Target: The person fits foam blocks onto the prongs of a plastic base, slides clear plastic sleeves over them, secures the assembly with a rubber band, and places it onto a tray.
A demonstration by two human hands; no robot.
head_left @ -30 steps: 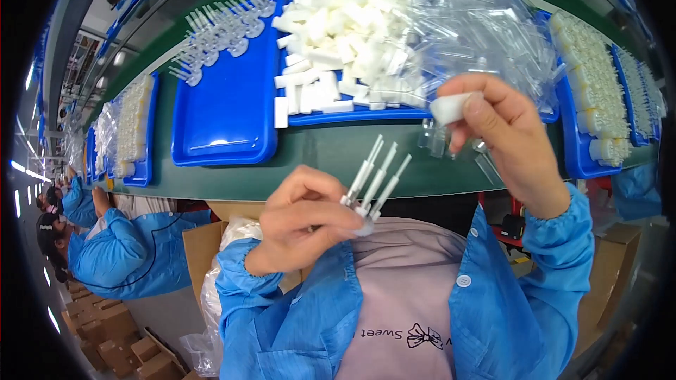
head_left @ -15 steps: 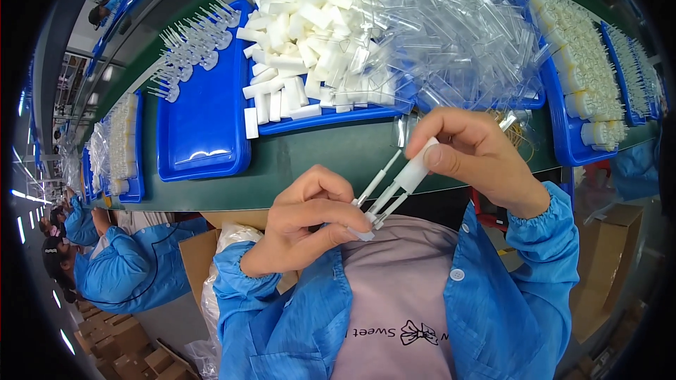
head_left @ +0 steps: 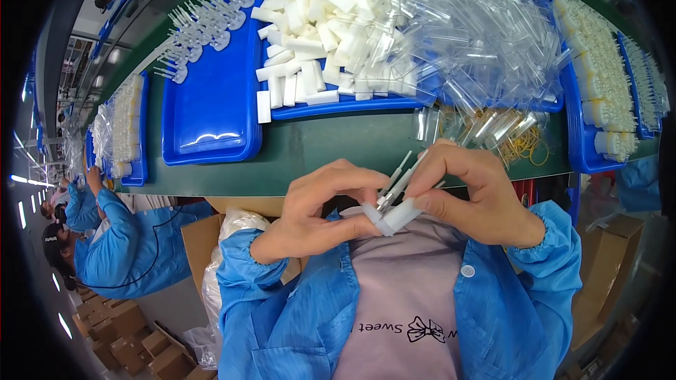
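Observation:
Both my hands meet in front of my chest, just off the near edge of the green table. My left hand (head_left: 320, 207) pinches the base of a whitish plastic piece with several thin prongs (head_left: 398, 172), which tilt up and to the right. My right hand (head_left: 479, 193) is closed on a white foam block (head_left: 403, 217), held by thumb and fingers at the near side of the prongs. The block's left end touches the base by my left fingertips. My fingers hide part of both things.
Ahead, a blue tray holds heaped white foam blocks (head_left: 317, 21) and clear plastic sleeves (head_left: 486, 35). To its left is a blue tray (head_left: 211, 116) with several pronged pieces (head_left: 204, 28). Yellow rubber bands (head_left: 524, 146) lie nearer right. A co-worker (head_left: 134, 246) sits at left.
The foam block has come down from the prong tips to beside the base, and now lies at a different angle. My hands have drawn closer together.

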